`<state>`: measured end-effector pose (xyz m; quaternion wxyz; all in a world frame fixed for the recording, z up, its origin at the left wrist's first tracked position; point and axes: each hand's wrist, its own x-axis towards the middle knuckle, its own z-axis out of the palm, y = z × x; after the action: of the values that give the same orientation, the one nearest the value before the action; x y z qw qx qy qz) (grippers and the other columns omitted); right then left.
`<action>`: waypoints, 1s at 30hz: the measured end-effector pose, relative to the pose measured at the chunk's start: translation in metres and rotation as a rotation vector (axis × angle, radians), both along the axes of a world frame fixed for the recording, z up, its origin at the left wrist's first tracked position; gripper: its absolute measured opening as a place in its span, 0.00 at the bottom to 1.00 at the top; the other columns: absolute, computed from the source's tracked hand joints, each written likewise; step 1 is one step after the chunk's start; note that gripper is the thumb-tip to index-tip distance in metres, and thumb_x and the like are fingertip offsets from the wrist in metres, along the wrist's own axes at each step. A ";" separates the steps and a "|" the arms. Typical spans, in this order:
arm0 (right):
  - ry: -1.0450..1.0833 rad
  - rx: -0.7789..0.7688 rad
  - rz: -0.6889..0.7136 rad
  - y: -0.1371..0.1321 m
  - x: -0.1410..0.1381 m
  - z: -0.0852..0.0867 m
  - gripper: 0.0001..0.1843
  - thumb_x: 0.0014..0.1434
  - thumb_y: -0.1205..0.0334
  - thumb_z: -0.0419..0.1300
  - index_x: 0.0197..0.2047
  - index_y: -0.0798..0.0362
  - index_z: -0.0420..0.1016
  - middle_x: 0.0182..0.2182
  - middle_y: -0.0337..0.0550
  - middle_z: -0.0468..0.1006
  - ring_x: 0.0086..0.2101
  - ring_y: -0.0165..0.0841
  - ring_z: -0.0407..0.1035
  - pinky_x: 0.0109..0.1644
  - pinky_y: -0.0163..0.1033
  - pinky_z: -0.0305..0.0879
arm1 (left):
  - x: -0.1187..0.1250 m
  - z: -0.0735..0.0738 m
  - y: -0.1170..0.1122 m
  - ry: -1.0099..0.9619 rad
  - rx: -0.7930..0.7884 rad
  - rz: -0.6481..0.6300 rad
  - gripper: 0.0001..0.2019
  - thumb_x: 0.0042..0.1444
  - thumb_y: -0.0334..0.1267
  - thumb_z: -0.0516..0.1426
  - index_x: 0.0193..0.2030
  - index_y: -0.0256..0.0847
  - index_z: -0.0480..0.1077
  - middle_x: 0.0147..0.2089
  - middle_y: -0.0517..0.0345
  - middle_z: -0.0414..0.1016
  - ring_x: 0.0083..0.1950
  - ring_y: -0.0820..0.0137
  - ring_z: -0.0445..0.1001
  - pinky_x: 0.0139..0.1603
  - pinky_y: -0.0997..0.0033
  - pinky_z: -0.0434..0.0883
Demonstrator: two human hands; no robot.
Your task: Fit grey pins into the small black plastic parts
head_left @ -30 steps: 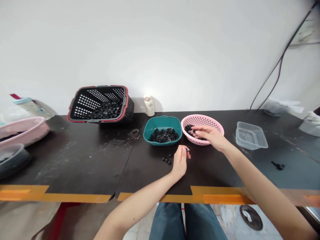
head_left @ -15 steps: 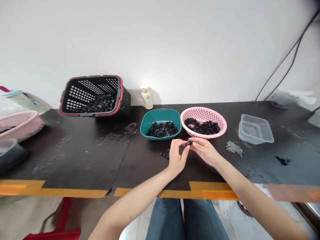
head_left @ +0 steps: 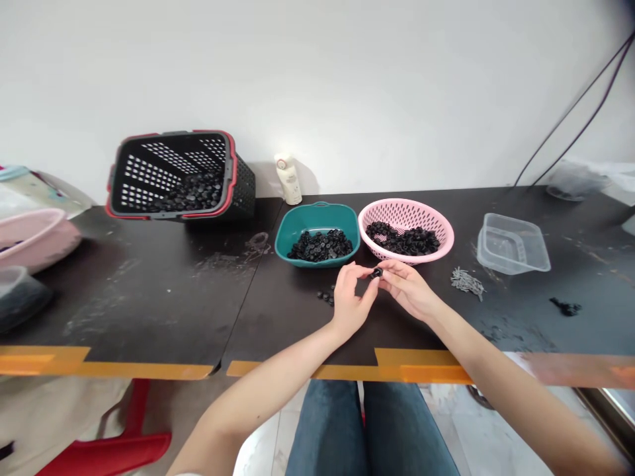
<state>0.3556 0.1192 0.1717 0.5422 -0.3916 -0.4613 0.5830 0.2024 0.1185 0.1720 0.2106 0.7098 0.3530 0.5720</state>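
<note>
Between my two hands is a small round black part (head_left: 377,272), too small to make out its exact kind. My left hand (head_left: 351,297) pinches it from the left with thumb and forefinger. From the other side, the fingertips of my right hand (head_left: 404,285) grip it too. Just behind the hands stand a teal basin (head_left: 317,213) holding many small black rings and a pink perforated basket (head_left: 405,205) holding black parts. Several loose black pieces (head_left: 325,295) lie on the table left of my left hand.
A pile of small grey pins (head_left: 467,283) and a clear plastic tub (head_left: 513,244) sit to the right, with a black cluster (head_left: 565,307) farther over. At the back left are a black crate (head_left: 243,188) with red rim and a white bottle (head_left: 288,180). Orange tape (head_left: 417,374) lines the table edge.
The view has tilted slightly, so the table things appear higher. Both hands stay together on the small black part, which has turned a little between the fingertips.
</note>
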 end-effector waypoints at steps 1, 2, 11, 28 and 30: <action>0.010 -0.005 -0.001 0.000 0.000 0.000 0.14 0.50 0.53 0.66 0.39 0.48 0.75 0.37 0.41 0.78 0.41 0.35 0.73 0.51 0.48 0.70 | 0.000 0.000 0.000 0.000 -0.001 0.001 0.07 0.57 0.37 0.56 0.42 0.43 0.70 0.37 0.56 0.71 0.43 0.67 0.69 0.58 0.54 0.63; 0.029 -0.009 -0.003 0.000 -0.001 0.001 0.13 0.49 0.53 0.67 0.38 0.48 0.75 0.36 0.40 0.78 0.41 0.35 0.73 0.51 0.48 0.69 | 0.000 -0.001 0.000 0.002 0.000 0.001 0.07 0.57 0.37 0.56 0.43 0.43 0.70 0.37 0.56 0.72 0.43 0.67 0.69 0.58 0.54 0.63; 0.046 -0.005 -0.058 0.000 0.002 0.002 0.12 0.47 0.57 0.69 0.37 0.49 0.79 0.34 0.39 0.80 0.37 0.33 0.74 0.50 0.48 0.70 | -0.002 -0.005 0.005 0.037 0.028 0.007 0.07 0.56 0.37 0.59 0.41 0.45 0.74 0.38 0.57 0.76 0.43 0.66 0.73 0.60 0.52 0.62; 0.018 -0.030 -0.037 -0.004 0.000 0.004 0.10 0.50 0.58 0.67 0.38 0.49 0.81 0.35 0.42 0.82 0.35 0.33 0.75 0.47 0.43 0.71 | 0.003 -0.006 0.005 -0.096 -0.167 -0.020 0.08 0.49 0.40 0.64 0.29 0.41 0.69 0.29 0.62 0.71 0.35 0.71 0.71 0.53 0.60 0.67; 0.034 -0.045 -0.043 -0.004 0.000 0.005 0.09 0.49 0.58 0.68 0.35 0.50 0.81 0.34 0.42 0.82 0.36 0.34 0.75 0.47 0.44 0.70 | 0.004 -0.006 0.006 -0.192 -0.248 -0.085 0.09 0.48 0.40 0.64 0.29 0.40 0.69 0.29 0.61 0.71 0.33 0.72 0.70 0.44 0.65 0.69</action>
<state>0.3554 0.1153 0.1766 0.5531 -0.4036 -0.4303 0.5882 0.2060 0.1241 0.1655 0.3535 0.6347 0.3689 0.5798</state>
